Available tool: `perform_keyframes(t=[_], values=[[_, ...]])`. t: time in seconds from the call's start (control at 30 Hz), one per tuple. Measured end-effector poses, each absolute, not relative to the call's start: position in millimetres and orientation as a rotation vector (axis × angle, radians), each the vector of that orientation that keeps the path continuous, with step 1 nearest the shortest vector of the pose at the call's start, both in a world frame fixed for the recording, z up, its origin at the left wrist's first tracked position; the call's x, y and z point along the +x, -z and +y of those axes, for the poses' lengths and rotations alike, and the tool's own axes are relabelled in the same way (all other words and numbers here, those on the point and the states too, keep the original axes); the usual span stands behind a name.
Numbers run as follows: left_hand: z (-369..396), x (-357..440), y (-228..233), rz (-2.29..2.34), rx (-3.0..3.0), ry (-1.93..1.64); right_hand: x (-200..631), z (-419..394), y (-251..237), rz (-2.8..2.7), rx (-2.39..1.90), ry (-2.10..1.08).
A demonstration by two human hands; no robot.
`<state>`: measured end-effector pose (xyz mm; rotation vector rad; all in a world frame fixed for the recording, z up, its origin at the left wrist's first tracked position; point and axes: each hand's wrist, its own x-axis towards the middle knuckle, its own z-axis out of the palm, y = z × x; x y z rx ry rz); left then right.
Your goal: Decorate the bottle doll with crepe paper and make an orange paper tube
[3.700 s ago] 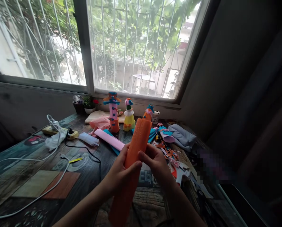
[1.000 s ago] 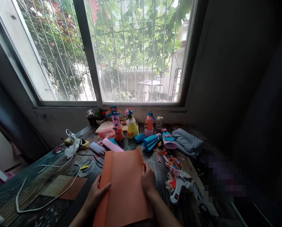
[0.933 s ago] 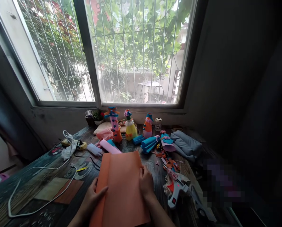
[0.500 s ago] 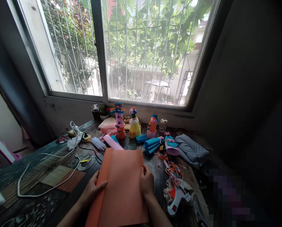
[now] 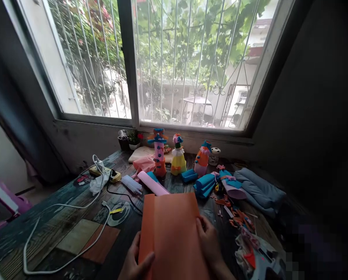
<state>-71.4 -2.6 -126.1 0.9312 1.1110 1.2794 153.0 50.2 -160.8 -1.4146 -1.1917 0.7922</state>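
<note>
Head view: the left hand (image 5: 137,258) and right hand (image 5: 209,241) hold an orange sheet (image 5: 175,237) at the lower middle of the frame.
The left grip is clamped on the sheet's left side, thumb over the front; the right grip is clamped on its right edge. Past the sheet's top, on the table (image 5: 50,237), a pink roll (image 5: 153,183) lies left of centre, a yellow figure (image 5: 178,162) stands mid-frame, and a glue gun (image 5: 263,262) rests at lower right.

Left hand (image 5: 136,261) low, thumb angled inward; right hand (image 5: 209,239) slightly higher, fingers curled.
</note>
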Motion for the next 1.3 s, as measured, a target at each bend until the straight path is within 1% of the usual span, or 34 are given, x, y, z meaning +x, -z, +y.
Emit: perform_keyframes(t=[0.3,0.53,0.67,0.8,0.93,1.13,1.2,1.3], values=[[8.6,-91.1,142.3,1.084,0.893,-1.072,151.7,50.3,159.0,-1.161,-1.472,-0.786],[9.9,-92.1,134.5,1.076,0.892,-1.026,155.4,52.0,158.7,-1.197,-1.488,-0.704],[15.1,-92.2,134.1,1.146,1.009,-1.008,156.2,45.8,150.0,-1.244,-1.542,-0.606],[23.5,-92.3,139.2,1.246,1.253,-0.891,161.4,6.2,129.4,-1.283,-1.665,-0.473],[28.1,-92.1,142.7,1.3,1.332,-0.837,190.2,-65.1,116.9,-1.261,-1.834,-0.377],[25.8,-94.9,143.7,1.216,1.26,-0.846,262.7,-159.4,132.3,-0.951,-2.258,-0.102],[25.7,-95.4,143.1,1.184,1.211,-0.843,275.8,-174.1,138.9,-0.929,-2.359,-0.086],[26.7,-95.0,141.5,1.169,1.178,-0.846,281.1,-182.9,144.5,-0.962,-2.448,-0.153]])
